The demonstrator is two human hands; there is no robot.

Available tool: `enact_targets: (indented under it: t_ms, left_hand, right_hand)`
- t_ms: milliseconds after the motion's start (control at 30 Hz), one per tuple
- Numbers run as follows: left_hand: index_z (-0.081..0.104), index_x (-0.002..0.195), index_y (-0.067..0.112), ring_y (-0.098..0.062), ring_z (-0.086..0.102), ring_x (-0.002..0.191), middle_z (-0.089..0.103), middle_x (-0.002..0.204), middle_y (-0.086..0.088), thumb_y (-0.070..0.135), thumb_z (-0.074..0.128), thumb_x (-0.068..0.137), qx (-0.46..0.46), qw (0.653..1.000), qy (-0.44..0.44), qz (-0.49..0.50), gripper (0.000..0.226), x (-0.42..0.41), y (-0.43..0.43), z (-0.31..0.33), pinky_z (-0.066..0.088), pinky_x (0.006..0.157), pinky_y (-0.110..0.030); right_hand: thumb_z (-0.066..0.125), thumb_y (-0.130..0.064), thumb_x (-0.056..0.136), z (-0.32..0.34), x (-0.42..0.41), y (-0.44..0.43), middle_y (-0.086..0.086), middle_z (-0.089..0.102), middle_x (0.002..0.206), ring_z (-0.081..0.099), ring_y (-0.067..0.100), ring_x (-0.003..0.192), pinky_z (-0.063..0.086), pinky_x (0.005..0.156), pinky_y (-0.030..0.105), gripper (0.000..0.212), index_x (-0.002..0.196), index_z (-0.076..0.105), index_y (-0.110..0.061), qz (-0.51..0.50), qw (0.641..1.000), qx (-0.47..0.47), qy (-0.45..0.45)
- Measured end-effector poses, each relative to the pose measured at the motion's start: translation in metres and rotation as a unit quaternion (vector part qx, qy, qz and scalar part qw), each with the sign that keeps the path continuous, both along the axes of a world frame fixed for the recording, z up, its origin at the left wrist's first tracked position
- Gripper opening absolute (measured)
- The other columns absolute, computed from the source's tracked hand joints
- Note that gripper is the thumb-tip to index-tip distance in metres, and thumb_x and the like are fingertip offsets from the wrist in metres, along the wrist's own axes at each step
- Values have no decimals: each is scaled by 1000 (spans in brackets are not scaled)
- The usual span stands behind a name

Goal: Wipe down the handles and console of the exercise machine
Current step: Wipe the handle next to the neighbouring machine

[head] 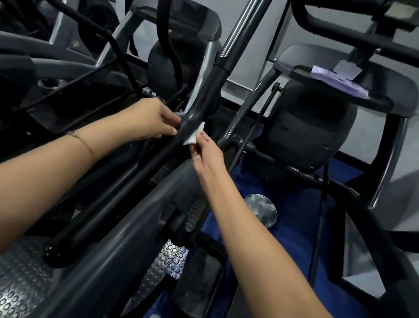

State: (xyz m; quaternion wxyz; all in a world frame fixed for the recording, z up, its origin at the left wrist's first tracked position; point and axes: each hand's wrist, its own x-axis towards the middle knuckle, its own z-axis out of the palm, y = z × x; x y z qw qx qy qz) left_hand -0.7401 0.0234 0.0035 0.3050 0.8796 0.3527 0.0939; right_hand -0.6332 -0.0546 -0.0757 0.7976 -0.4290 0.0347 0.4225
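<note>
A black handle bar (207, 96) of the exercise machine runs diagonally from upper right to lower left through the middle of the view. My left hand (152, 119) touches its left side at the bend, fingertips on the bar and on a bit of white wipe showing there. My right hand (207, 150) pinches a small white wipe (192, 136) against the bar's right side. The wipe passes behind the bar, so its middle is hidden. A console (183, 16) sits at the top centre, beyond the bar.
A second machine stands at the right, with a purple cloth (339, 80) lying on its console tray (386, 99). Studded metal foot pedals (13, 282) are at the lower left. Blue floor (294, 234) shows between the machines, with a round silver object (261, 209) on it.
</note>
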Motion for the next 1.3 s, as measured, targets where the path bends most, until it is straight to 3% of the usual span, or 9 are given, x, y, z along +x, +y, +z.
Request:
enact_targets:
  t_ms: [100,300,567,700,800,933,1067,1200,1300]
  left_hand:
    - [73,105,18,-10,55,53,66,68,-5,20,71,81,45,999,27,-3,25,10,-1,5,45,59,-17]
    - [68,116,19,-22,61,110,69,114,-4,26,71,80,130,989,60,-21,37,8,-8,3,45,92,-28]
    - [63,122,27,-23,55,119,64,123,-1,32,65,84,158,983,86,-22,39,6,-11,-2,44,92,-30]
    - [64,122,24,-22,58,112,67,117,-1,28,66,84,124,987,96,-13,38,8,-14,5,44,85,-27]
    - [70,111,21,-21,62,104,70,107,-2,24,69,82,106,988,115,10,29,16,-15,14,48,84,-29]
    - [70,104,10,-31,66,93,65,91,-13,25,71,78,78,984,145,72,30,40,-17,25,54,86,-39]
    - [61,118,13,-31,59,110,62,115,-12,28,66,82,77,973,175,129,39,62,-23,17,46,81,-34]
    - [60,122,18,-33,58,110,61,118,-12,37,65,83,113,962,174,176,43,70,-27,6,44,79,-34]
    - [59,123,16,-36,57,111,60,119,-14,40,60,87,154,963,115,190,44,89,-32,8,46,84,-39]
  right_hand:
    - [43,7,91,-10,-24,-7,-1,67,56,63,5,49,51,51,15,18,93,61,1,73,997,-22,16]
    - [36,6,95,1,-11,0,1,64,45,65,7,57,53,69,18,29,75,55,-4,76,995,-17,67]
    - [29,9,94,-21,-33,-6,1,68,52,65,6,45,50,45,13,63,52,72,-12,207,978,-26,20]
    - [38,7,94,3,12,-4,4,65,46,63,8,40,52,45,18,31,73,58,-1,39,993,36,102]
    - [48,8,90,31,44,-1,3,69,72,65,8,64,55,58,15,16,98,61,3,-41,994,24,-97]
    - [60,2,81,28,40,9,14,66,97,59,18,88,42,80,13,24,103,69,0,-17,731,-69,-679]
    - [55,-6,78,25,60,10,13,60,91,55,29,83,43,68,29,28,103,68,-6,54,459,-99,-881]
    - [46,-18,95,73,96,7,12,55,106,51,29,101,46,85,41,24,109,61,-6,149,498,-162,-839]
    - [56,-17,89,97,124,6,2,56,89,55,16,83,49,76,30,20,104,67,-8,9,634,-70,-770]
